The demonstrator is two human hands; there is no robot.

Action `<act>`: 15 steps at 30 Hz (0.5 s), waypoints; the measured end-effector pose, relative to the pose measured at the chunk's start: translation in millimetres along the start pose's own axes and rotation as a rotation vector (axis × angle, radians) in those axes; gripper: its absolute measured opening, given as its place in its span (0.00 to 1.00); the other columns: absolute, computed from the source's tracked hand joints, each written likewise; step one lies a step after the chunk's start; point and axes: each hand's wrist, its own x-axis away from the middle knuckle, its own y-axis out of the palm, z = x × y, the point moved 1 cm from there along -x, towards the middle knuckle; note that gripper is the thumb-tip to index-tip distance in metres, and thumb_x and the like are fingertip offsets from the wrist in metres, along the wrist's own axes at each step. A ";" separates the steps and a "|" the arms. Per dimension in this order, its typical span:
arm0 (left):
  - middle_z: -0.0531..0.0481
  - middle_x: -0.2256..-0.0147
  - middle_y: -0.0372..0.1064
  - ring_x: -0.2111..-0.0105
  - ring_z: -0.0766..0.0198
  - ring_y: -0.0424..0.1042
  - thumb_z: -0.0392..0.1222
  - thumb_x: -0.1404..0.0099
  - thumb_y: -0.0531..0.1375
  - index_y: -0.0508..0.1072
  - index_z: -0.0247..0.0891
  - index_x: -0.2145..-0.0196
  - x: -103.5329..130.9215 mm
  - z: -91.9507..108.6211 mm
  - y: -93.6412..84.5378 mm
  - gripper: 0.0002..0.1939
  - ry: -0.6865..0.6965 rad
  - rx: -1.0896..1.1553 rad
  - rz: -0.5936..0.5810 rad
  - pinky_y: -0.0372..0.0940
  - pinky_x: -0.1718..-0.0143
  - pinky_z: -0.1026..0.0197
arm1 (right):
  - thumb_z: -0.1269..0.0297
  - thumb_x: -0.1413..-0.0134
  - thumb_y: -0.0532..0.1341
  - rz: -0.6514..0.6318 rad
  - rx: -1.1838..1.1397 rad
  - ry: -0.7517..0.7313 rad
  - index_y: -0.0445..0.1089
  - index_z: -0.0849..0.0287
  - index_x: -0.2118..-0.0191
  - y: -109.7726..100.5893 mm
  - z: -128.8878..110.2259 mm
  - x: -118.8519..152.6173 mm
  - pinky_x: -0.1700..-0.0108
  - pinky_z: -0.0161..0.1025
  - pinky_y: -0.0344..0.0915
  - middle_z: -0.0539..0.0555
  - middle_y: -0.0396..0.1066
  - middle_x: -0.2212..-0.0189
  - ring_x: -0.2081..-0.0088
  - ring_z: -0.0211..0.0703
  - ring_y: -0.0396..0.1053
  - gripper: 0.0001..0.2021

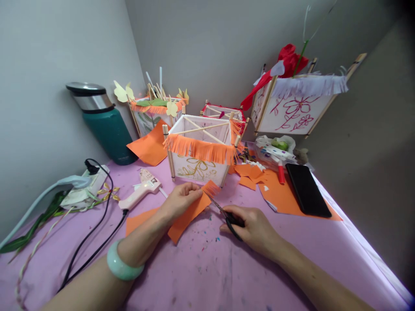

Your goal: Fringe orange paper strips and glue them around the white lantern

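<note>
My left hand [184, 198] pinches a strip of orange paper [188, 218], whose far end is cut into a fringe. A pale green bangle circles that wrist. In my right hand [251, 224] is a pair of black-handled scissors [234, 221], fingers wrapped round the handles. The blades point up and left and meet the strip's edge beside the fringe. Just beyond stands a white box lantern [201, 166] on a stick frame, with orange fringe along its top and a flower drawing on its front. Another orange sheet [141, 220] lies partly under my left forearm.
A pink glue gun [141, 192], a power strip [86, 188] with cords and a teal bottle [108, 131] are at left. A black phone [308, 190] rests on orange paper at right, near a red marker [281, 172] and orange scraps [249, 175]. More decorated lanterns [298, 106] stand behind.
</note>
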 end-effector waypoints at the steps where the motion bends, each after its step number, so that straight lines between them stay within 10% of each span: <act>1: 0.51 0.79 0.72 0.77 0.60 0.73 0.45 0.47 0.64 0.68 0.38 0.74 -0.3 -0.2 -0.1 0.10 -0.002 -0.011 -0.005 0.65 0.74 0.61 | 0.56 0.48 0.64 -0.002 -0.001 0.002 0.72 0.56 0.65 0.2 0.1 0.0 0.74 0.30 0.54 0.45 0.65 0.78 0.76 0.35 0.60 0.09; 15: 0.51 0.77 0.73 0.75 0.59 0.76 0.42 0.45 0.62 0.65 0.37 0.70 -1.6 7.1 -2.5 0.10 0.000 0.114 0.101 0.67 0.72 0.61 | 0.56 0.53 0.67 -0.009 -0.045 0.045 0.73 0.55 0.61 -0.7 0.4 1.6 0.74 0.31 0.53 0.44 0.61 0.79 0.77 0.35 0.56 0.13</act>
